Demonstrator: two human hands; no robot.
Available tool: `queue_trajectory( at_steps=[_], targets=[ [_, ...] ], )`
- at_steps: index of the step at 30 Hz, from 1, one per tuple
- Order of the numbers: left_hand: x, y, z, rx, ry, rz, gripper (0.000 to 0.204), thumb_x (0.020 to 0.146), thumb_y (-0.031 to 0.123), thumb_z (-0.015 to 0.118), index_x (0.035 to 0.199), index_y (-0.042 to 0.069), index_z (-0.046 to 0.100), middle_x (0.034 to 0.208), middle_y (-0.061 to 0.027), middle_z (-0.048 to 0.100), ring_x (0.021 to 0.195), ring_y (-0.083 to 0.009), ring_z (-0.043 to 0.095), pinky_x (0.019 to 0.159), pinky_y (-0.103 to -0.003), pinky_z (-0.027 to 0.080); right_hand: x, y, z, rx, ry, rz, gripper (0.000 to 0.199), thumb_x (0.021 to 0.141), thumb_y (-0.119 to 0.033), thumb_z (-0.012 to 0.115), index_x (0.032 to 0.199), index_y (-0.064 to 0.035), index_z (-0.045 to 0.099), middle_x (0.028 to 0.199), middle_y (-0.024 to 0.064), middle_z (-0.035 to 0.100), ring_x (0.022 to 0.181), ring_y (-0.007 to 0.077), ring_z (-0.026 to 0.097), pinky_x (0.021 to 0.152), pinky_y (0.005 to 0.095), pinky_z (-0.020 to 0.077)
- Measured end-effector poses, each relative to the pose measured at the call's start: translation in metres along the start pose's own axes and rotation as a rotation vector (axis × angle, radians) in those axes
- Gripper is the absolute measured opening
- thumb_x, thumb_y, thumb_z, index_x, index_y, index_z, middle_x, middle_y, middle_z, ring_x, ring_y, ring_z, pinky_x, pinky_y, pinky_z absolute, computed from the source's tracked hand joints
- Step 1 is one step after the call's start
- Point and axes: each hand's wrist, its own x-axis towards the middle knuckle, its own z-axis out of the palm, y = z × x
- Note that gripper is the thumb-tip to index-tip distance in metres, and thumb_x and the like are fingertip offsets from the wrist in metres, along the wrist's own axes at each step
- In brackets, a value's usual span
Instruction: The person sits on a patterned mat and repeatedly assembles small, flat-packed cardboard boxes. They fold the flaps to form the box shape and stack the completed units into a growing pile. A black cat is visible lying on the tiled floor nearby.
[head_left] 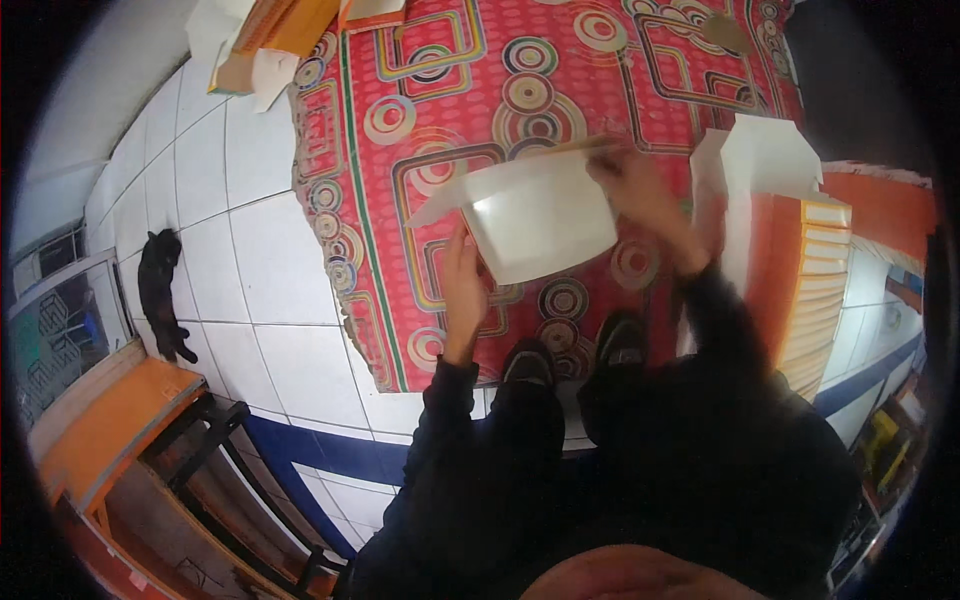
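Observation:
A white cardboard box [545, 228] is held up in front of me over the red patterned mat, with one flap sticking out to its left. My left hand [467, 285] grips the box at its left side, fingers partly behind the cardboard. At the far right corner, my right hand [640, 195] has its fingers curled against the box's edge; motion blurs it. The box's underside and outer faces are hidden from this view.
The red mat [400, 55] lies over white floor tiles [250, 180]. To my right stands a stack of orange-and-white cartons [815, 290] with raised white flaps. More orange cardboard [285, 40] is at the far left. A black cat [160, 290] lies near an orange-topped table [120, 420].

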Motion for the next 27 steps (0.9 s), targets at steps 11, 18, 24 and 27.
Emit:
queue_trajectory(
  at_steps=[11, 18, 24, 27],
  targets=[
    [0.176, 0.033, -0.136, 0.530, 0.512, 0.489, 0.033, 0.100, 0.023, 0.049, 0.119, -0.002, 0.059, 0.080, -0.0126, 0.066, 0.068, -0.0199, 0.063, 0.061, -0.038, 0.048, -0.017, -0.024, -0.023, 0.062, 0.140, 0.186, 0.029, 0.094, -0.021, 0.061, 0.108, 0.0044, 0.067, 0.086, 0.0201, 0.068, 0.076, 0.0215, 0.064, 0.072, 0.0377, 0.0486],
    [0.354, 0.145, -0.043, 1.145, 0.162, 0.687, 0.078, 0.094, 0.033, 0.058, 0.159, 0.019, 0.016, 0.085, -0.0292, 0.068, 0.077, -0.0511, 0.064, 0.066, -0.058, 0.049, -0.024, -0.027, -0.033, 0.064, 0.282, 0.152, 0.023, 0.096, -0.020, 0.060, 0.099, 0.0029, 0.064, 0.077, 0.0118, 0.062, 0.070, 0.0150, 0.055, 0.066, 0.0338, 0.0453],
    [0.403, 0.129, -0.120, 1.340, 0.145, 0.587, 0.034, 0.094, 0.034, 0.057, 0.111, 0.005, 0.054, 0.104, -0.0342, 0.065, 0.097, -0.0546, 0.061, 0.081, -0.062, 0.047, -0.043, -0.047, -0.051, 0.138, 0.204, 0.296, 0.025, 0.099, -0.023, 0.062, 0.104, 0.0011, 0.065, 0.082, 0.0099, 0.066, 0.074, 0.0130, 0.058, 0.069, 0.0316, 0.0474],
    [0.325, 0.140, -0.119, 1.226, 0.188, 0.863, 0.029, 0.097, 0.018, 0.055, 0.119, -0.001, 0.055, 0.108, -0.0294, 0.062, 0.103, -0.0447, 0.059, 0.092, -0.049, 0.045, -0.057, -0.047, -0.059, 0.061, 0.349, 0.201, 0.028, 0.099, -0.026, 0.062, 0.107, 0.0004, 0.066, 0.087, 0.0114, 0.069, 0.077, 0.0149, 0.063, 0.071, 0.0307, 0.0489]
  ],
)
